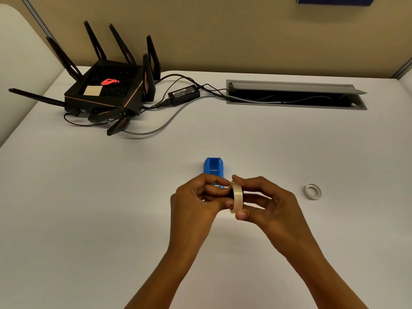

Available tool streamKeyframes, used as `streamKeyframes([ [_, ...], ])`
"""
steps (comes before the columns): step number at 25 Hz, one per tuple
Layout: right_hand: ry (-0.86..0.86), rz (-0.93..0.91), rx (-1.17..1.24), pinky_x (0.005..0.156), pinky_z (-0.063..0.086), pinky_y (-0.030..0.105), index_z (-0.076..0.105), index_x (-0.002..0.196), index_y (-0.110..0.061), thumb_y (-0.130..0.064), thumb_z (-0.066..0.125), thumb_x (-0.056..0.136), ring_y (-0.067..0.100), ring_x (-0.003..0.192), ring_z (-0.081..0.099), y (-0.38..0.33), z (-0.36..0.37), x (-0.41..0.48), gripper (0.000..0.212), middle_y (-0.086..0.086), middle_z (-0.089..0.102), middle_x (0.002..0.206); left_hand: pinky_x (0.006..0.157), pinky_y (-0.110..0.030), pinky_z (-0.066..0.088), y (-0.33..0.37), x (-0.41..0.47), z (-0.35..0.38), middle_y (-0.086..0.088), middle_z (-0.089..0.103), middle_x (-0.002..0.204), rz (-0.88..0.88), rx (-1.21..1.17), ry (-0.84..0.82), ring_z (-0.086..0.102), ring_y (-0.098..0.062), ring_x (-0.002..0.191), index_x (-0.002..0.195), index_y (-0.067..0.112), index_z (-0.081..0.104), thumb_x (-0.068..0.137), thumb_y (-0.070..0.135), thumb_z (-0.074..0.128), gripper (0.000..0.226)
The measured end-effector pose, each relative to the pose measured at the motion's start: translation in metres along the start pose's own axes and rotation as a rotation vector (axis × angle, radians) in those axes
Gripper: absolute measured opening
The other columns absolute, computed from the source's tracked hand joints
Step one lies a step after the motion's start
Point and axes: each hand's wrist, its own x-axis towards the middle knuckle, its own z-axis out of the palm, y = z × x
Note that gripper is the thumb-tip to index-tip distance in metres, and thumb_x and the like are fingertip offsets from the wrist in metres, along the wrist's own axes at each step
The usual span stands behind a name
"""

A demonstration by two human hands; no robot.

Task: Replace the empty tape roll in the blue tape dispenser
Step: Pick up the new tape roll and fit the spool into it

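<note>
At the far left of the desk (111, 208) sits a black router (107, 88) with its power brick (184, 94) and cables, none of it part of my job. Nearer the middle, my left hand (196, 201) is curled narrow, fingertips pinching a black hub (230, 195) pushed into the centre of the new tape roll (236, 197). The roll stands on edge between my hands, its hole facing left and right. My right hand (263, 201) is closed around the roll, thumb beneath and fingers over the top.

The blue tape dispenser (213, 169) lies on the desk just beyond my hands, slightly nearer the left one, its near end hidden behind my left fingers. Its long axis runs away from me, and its open trough faces upward and looks vacant. I cannot tell which end carries the cutter.

I judge the hub is being seated in the roll; the loaded roll must then travel forward and down into the trough, hub axis crossing the dispenser's length.

Well apart on the right lies the empty tape ring (312, 191), flat on the desk.
</note>
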Motion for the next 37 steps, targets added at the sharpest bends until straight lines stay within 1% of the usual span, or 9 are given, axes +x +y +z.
streamKeyframes([
  [5,0.022,0.015,0.013,0.082,0.059,0.027,0.068,0.105,-0.03,0.007,0.076,0.067,0.013,0.097,0.069,-0.001,0.003,0.004,0.053,-0.011,0.072,0.107,0.067,-0.007,0.05,0.0,-0.002,0.001,0.023,0.072,0.079,0.011,-0.07,0.03,0.069,-0.001,0.076,0.084,0.033,0.065,0.068,0.009,0.077,0.031],
  [8,0.084,0.033,0.047,0.077,0.058,0.02,0.064,0.11,-0.025,0.003,0.078,0.066,0.011,0.095,0.071,0.002,0.007,0.004,0.053,-0.007,0.073,0.105,0.067,-0.008,0.05,0.001,-0.003,0.002,0.021,0.069,0.088,0.02,-0.093,0.062,0.068,-0.001,0.08,0.089,0.026,0.063,0.069,0.009,0.076,0.029],
  [11,0.195,0.057,0.092,0.069,0.057,0.014,0.064,0.097,-0.019,-0.001,0.081,0.062,0.009,0.087,0.072,0.005,0.01,0.003,0.043,-0.006,0.074,0.097,0.066,-0.009,0.051,0.002,-0.002,0.002,0.02,0.069,0.089,0.007,-0.11,0.06,0.068,-0.002,0.08,0.09,0.026,0.063,0.07,0.009,0.075,0.028],
  [13,0.225,0.039,0.081,0.073,0.058,0.016,0.066,0.089,-0.017,0.0,0.081,0.062,0.01,0.087,0.073,0.007,0.012,0.002,0.035,-0.004,0.077,0.092,0.068,-0.009,0.051,0.004,-0.003,0.003,0.017,0.071,0.088,0.0,-0.113,0.055,0.068,-0.002,0.081,0.092,0.026,0.065,0.072,0.009,0.075,0.028],
  [16,0.254,0.016,0.096,0.072,0.057,0.015,0.069,0.081,-0.016,0.003,0.08,0.062,0.009,0.086,0.073,0.005,0.013,0.001,0.03,-0.009,0.077,0.091,0.072,-0.011,0.053,0.005,-0.004,0.005,0.013,0.072,0.088,0.0,-0.121,0.056,0.068,-0.004,0.083,0.096,0.024,0.066,0.072,0.008,0.074,0.03],
  [20,0.263,-0.001,0.093,0.068,0.054,0.01,0.071,0.081,-0.009,0.005,0.08,0.062,0.006,0.084,0.072,0.005,0.012,0.001,0.026,-0.011,0.076,0.093,0.072,-0.011,0.052,0.007,-0.003,0.006,0.016,0.071,0.088,0.006,-0.115,0.054,0.068,-0.003,0.083,0.094,0.029,0.066,0.072,0.01,0.075,0.03],
  [25,0.264,-0.008,0.097,0.068,0.054,0.009,0.071,0.082,-0.006,0.006,0.079,0.062,0.004,0.084,0.072,0.005,0.011,0.003,0.025,-0.013,0.075,0.093,0.075,-0.014,0.054,0.007,-0.001,0.005,0.014,0.072,0.088,0.001,-0.121,0.05,0.069,-0.005,0.084,0.094,0.027,0.066,0.071,0.01,0.075,0.03],
  [31,0.262,-0.009,0.058,0.07,0.053,0.008,0.073,0.075,-0.018,0.004,0.081,0.06,0.003,0.084,0.072,0.005,0.012,0.005,0.027,-0.016,0.075,0.09,0.071,-0.009,0.051,0.005,0.0,0.003,0.019,0.071,0.086,-0.013,-0.115,0.038,0.068,-0.002,0.083,0.093,0.031,0.065,0.071,0.01,0.075,0.031],
  [37,0.246,-0.027,0.04,0.07,0.052,0.008,0.074,0.079,-0.018,0.003,0.081,0.06,0.003,0.085,0.071,0.006,0.012,0.008,0.029,-0.015,0.075,0.093,0.077,-0.013,0.053,0.003,0.002,0.002,0.013,0.07,0.094,-0.013,-0.102,0.034,0.068,-0.006,0.087,0.098,0.027,0.064,0.073,0.012,0.074,0.031],
])
